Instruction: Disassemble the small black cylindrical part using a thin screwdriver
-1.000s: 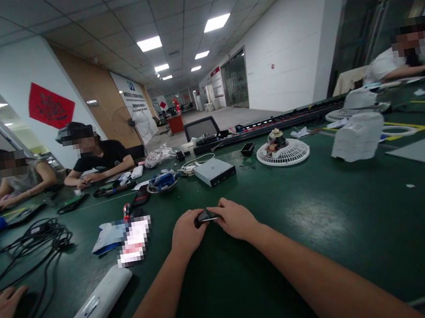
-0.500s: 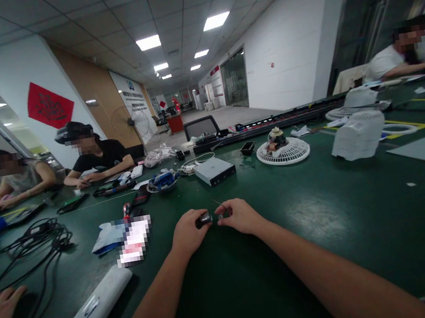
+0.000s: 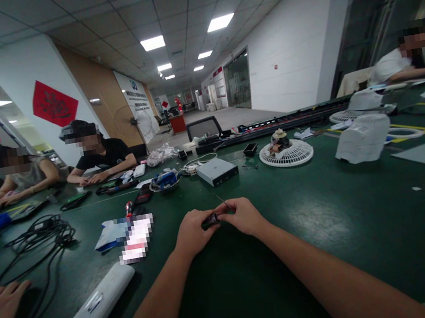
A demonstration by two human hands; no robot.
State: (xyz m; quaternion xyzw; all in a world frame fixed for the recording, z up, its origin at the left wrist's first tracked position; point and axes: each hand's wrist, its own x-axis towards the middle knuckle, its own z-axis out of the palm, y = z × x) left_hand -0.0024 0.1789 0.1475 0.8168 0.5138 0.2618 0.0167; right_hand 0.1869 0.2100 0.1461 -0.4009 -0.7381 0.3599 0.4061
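Note:
Over the green table, my left hand [image 3: 192,232] is closed around a small dark cylinder [image 3: 210,221] whose end points right. Close beside it, my right hand [image 3: 243,217] pinches a thin metal rod [image 3: 223,200] that sticks up and to the left past the fingertips. The right fingertips meet the end of the cylinder; whether a small part sits between them is hidden. Beyond both hands lies a grey box-shaped drive [image 3: 217,171].
At left are a white power strip [image 3: 95,311], a phone [image 3: 138,239], coiled black cables [image 3: 42,239] and another person's hand [image 3: 3,308]. Farther back stand a fan part with white grille [image 3: 286,154] and a white housing [image 3: 364,139]. Other people sit around the table.
My hands have come together, closing the gap between the right fingertips and the cylinder's end. The whole view has shifted slightly.

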